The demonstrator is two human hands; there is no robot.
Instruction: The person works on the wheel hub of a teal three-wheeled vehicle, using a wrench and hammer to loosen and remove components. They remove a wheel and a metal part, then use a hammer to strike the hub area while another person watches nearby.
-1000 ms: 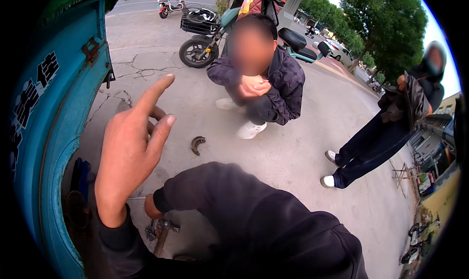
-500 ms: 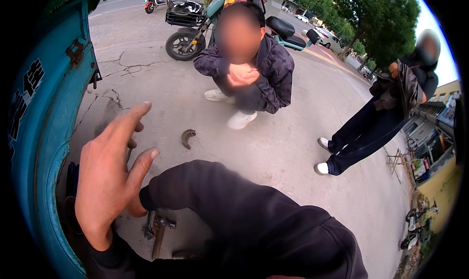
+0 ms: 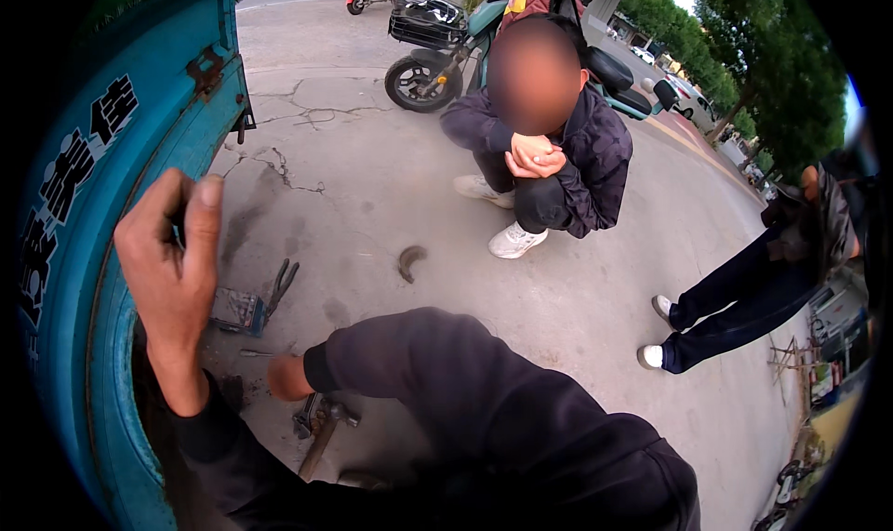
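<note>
My left hand (image 3: 172,271) is raised beside the teal metal vehicle side (image 3: 130,196). Its fingers are curled in, the thumb points upward near them, and nothing shows in the grip. Across the lower middle stretches my right arm (image 3: 484,391) in a dark sleeve. Only a bit of skin of my right hand (image 3: 288,378) shows beyond the cuff; its fingers are hidden. Close by on the ground lie a hammer (image 3: 320,445), an adjustable wrench (image 3: 303,421) and a thin tool (image 3: 256,352). Pliers (image 3: 282,285) rest against a blue-grey box (image 3: 237,311).
A curved brown metal piece (image 3: 409,263) lies on the concrete. Ahead squats a person (image 3: 549,150) with clasped hands. Another person (image 3: 735,280) stands at the right. An electric scooter (image 3: 423,80) is parked behind, with cars and trees farther off.
My left hand has gone from spread fingers to a curled shape, closer to the vehicle side. The view has shifted, bringing the box and pliers into sight.
</note>
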